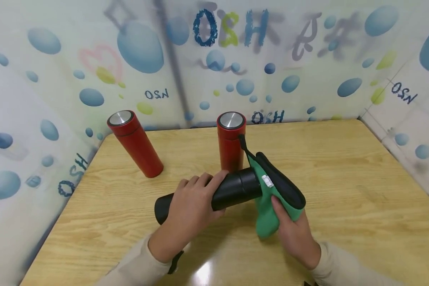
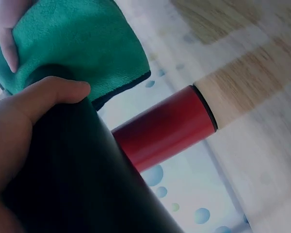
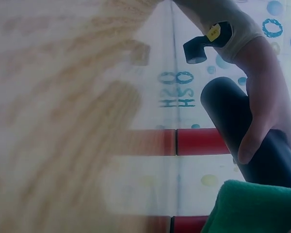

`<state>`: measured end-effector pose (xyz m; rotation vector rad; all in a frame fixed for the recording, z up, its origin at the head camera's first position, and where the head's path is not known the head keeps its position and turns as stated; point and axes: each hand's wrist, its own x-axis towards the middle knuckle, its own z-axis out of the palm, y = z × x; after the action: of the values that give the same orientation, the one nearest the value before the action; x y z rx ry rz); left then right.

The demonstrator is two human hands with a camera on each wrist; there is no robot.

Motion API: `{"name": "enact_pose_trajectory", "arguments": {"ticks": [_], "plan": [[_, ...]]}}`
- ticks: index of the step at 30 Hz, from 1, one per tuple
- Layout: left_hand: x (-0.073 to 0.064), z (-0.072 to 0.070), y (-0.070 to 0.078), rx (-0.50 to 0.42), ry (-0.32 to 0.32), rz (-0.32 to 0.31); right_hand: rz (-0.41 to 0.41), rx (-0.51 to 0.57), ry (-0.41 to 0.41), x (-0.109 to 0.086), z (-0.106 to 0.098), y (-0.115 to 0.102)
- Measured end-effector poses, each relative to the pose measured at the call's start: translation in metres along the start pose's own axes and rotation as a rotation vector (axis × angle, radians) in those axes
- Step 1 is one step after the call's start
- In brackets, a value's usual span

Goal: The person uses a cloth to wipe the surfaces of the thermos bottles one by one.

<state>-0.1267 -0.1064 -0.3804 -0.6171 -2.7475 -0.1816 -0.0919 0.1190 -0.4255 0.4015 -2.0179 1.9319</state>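
Observation:
My left hand [image 1: 193, 200] grips a black thermos flask [image 1: 236, 190] around its middle and holds it tilted over the table, its lid end toward the right. A green cloth [image 1: 267, 224] with a dark side, a small white tag and a black loop drapes over that end. My right hand [image 1: 296, 237] pinches the cloth, thumb on the green side, other fingers mostly hidden behind it. In the left wrist view, the left thumb lies along the flask [image 2: 77, 160] close to the cloth [image 2: 94, 46]. The right wrist view shows the flask [image 3: 228, 104] beside a fold of cloth [image 3: 252, 206].
Two red flasks with silver-topped lids stand on the wooden table [image 1: 361, 190]: one flask [image 1: 137, 149] at the back left, the other flask [image 1: 230, 145] just behind the black one. A wall sheet [image 1: 214, 91] with blue dots and lettering encloses the table's back and sides.

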Motion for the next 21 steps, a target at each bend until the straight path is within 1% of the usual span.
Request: {"name": "enact_pose_trajectory", "arguments": {"ticks": [3,5,9,11,13,15,17,18,21], "plan": [[-0.0006,-0.0006,0.0008,-0.032,-0.03,-0.007,0.024,0.005,-0.006,0.0023,0.0005,0.0002],[-0.001,-0.0005,0.0013,-0.062,-0.043,-0.012,0.024,0.014,-0.003,0.0026,0.0005,0.0005],[-0.0004,-0.0015,0.0011,-0.107,-0.019,-0.013,0.007,0.02,0.004,0.0015,0.0,0.0002],[0.0004,-0.0017,0.0004,-0.125,0.004,-0.007,-0.038,0.017,0.003,0.0003,-0.0005,0.0011],[0.001,-0.0017,0.0004,-0.162,0.011,-0.002,-0.123,0.009,0.004,-0.0008,-0.0013,0.0028],[0.001,-0.0011,0.0011,-0.213,-0.001,-0.001,-0.219,0.01,0.012,-0.0023,-0.0024,0.0052],[0.0008,-0.0003,0.0024,-0.263,-0.028,-0.005,-0.288,0.027,0.02,-0.003,-0.0034,0.0072],[0.0007,0.0001,0.0032,-0.277,-0.04,-0.007,-0.298,0.036,0.019,-0.0029,-0.0039,0.0074],[-0.0001,0.0016,0.0048,-0.289,-0.061,-0.006,-0.26,0.068,0.019,-0.0015,-0.0045,0.0068]]}}
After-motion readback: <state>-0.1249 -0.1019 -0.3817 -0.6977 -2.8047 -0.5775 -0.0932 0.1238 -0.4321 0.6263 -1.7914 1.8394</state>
